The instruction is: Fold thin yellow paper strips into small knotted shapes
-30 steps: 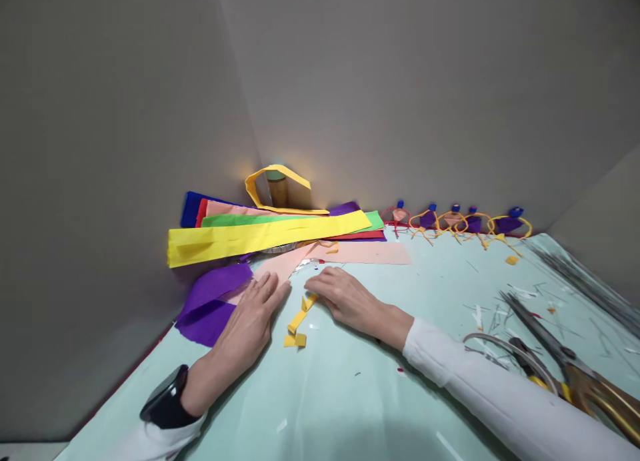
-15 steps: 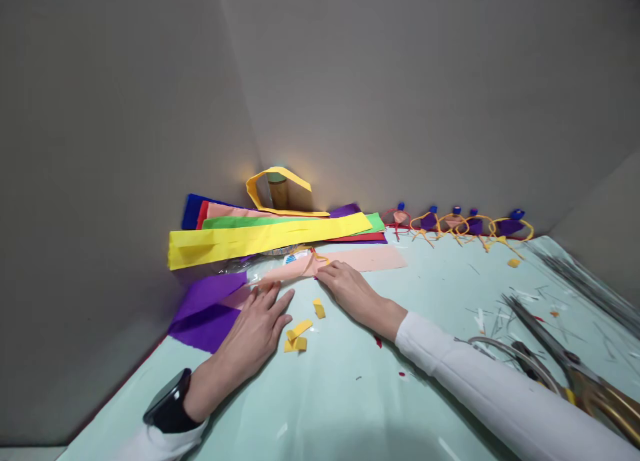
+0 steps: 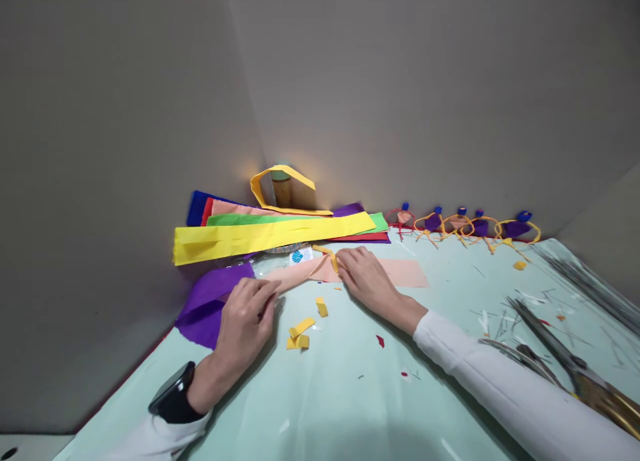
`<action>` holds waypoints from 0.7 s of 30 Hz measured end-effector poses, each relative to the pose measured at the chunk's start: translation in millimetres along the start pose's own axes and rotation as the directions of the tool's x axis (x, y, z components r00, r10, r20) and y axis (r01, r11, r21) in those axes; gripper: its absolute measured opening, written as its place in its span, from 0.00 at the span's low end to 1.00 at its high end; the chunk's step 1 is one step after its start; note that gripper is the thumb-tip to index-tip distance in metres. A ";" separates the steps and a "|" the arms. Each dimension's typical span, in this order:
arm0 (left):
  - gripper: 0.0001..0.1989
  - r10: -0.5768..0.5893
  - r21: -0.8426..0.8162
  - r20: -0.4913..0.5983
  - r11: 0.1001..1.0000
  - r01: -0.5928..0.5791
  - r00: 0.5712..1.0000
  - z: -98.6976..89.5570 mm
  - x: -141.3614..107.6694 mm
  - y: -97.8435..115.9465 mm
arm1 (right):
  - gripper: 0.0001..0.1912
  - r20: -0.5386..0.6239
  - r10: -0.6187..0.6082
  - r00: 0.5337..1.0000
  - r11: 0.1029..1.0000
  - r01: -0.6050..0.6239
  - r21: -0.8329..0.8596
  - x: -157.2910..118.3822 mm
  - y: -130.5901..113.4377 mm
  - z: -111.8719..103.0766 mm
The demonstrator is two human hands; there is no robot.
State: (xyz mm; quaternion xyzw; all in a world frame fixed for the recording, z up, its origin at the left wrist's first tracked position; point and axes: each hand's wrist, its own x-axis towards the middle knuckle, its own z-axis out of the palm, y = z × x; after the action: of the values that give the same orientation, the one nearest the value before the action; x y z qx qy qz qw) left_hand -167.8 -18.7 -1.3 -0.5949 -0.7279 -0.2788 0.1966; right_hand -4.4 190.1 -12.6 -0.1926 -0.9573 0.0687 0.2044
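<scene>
A long pale pink strip of paper or cloth lies across the table, folded or twisted near its middle. My left hand, with a black watch on the wrist, pinches the strip's left end between thumb and fingers. Curled fingers of my right hand grip the strip around its middle, beside a thin yellow piece lying across it. What is under those fingertips is hidden. Behind my left hand is a looped purple strip. Small yellow scraps lie between my forearms.
A stack of coloured strips, topped by a yellow strip, lies along the back wall. Several small yarn-looped ornaments line the back right edge. Large scissors and thin wires are at the right, beside my right sleeve.
My left hand has gone from lying flat with spread fingers to pinching the strip's end, slightly raised. The pink strip and my right hand have shifted right.
</scene>
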 end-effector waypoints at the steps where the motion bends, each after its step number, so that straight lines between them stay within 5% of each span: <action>1: 0.14 -0.009 0.008 -0.026 1.000 0.009 1.000 -0.1 0.6 0.1 | 0.10 0.001 0.025 1.000 1.000 -0.025 0.007 2.1 1.9 -0.7; 3: 0.18 -0.021 0.029 -0.009 0.999 0.021 1.000 0.7 1.6 -0.2 | 0.10 0.025 0.037 0.999 0.999 -0.038 0.029 5.3 3.4 -1.3; 9: 0.18 -0.007 0.060 0.345 0.998 -0.014 0.939 4.7 0.0 -4.5 | 0.09 0.055 -0.019 0.998 0.995 0.013 0.096 4.5 -2.8 0.4; 21: 0.17 0.027 0.089 0.342 0.994 -0.061 0.939 0.9 -0.1 -1.4 | 0.14 -0.088 0.271 0.959 0.932 -0.238 0.272 7.7 22.5 -9.7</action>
State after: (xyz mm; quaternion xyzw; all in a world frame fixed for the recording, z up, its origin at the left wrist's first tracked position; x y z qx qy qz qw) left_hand -169.2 -18.4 -2.3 -0.6397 -0.7504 -0.1310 0.1029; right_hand 0.9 214.3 -5.7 -0.2908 -0.8924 0.2065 0.2763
